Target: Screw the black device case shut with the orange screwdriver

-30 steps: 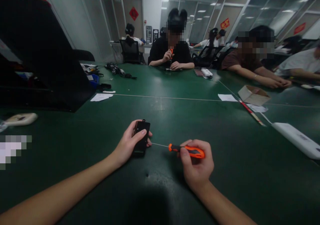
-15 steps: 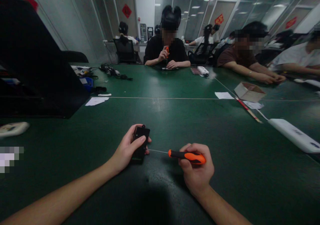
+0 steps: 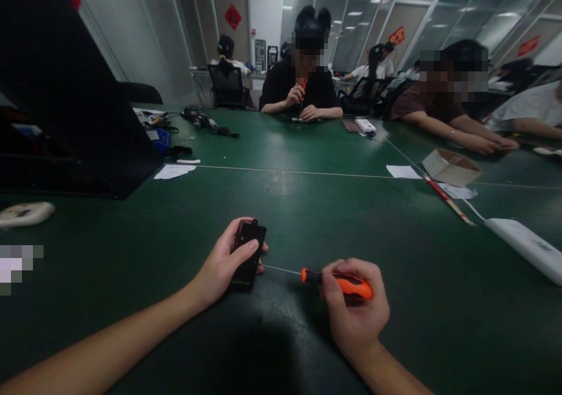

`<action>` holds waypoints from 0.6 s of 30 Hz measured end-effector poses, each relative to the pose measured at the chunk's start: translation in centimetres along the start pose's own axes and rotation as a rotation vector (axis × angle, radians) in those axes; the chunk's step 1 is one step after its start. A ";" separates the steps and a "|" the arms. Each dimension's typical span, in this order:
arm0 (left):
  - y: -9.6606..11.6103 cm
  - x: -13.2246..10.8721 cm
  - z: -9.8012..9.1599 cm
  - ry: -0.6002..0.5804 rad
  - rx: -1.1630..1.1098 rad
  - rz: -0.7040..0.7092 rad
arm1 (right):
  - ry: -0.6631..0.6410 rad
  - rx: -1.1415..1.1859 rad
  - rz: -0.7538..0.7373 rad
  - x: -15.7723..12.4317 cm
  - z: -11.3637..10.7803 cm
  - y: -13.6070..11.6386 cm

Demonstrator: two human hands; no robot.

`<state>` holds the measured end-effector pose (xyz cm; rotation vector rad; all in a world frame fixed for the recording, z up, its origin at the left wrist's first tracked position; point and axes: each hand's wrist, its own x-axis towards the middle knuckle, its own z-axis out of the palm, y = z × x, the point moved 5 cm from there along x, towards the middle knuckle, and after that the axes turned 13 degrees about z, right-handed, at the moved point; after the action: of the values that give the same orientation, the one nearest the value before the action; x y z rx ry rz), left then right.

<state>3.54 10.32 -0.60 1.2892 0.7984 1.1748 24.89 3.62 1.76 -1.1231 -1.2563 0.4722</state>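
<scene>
A flat black rectangular case (image 3: 246, 272) is held in my left hand (image 3: 223, 260), thumb laid across its face and fingertips showing past its right edge. What kind of device it is I cannot tell. My right hand (image 3: 360, 301) is closed around the orange and black handle of a screwdriver (image 3: 311, 275). The thin metal shaft points left, and its tip meets the right side of the case near my left fingertips. Whether the tip sits in a screw is too small to see.
A dark green table (image 3: 290, 208) lies beneath my hands. To the right are a white power strip (image 3: 527, 248), a red stick (image 3: 448, 199) and an open cardboard box (image 3: 452, 167). A large black panel (image 3: 79, 90) stands left. Opposite, a person (image 3: 302, 85) holds another screwdriver.
My right hand has shifted slightly right and down, its fingers turned further round the screwdriver handle. The left hand keeps its hold on the case. The whole view has swung slightly.
</scene>
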 end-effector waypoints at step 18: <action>-0.2 -0.6 -0.2 0.003 0.056 0.034 | 0.006 0.046 -0.065 -0.4 0.5 -0.4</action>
<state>3.18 9.82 -0.95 1.3526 0.8193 1.1887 24.20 3.36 1.89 -1.0413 -1.2661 0.4466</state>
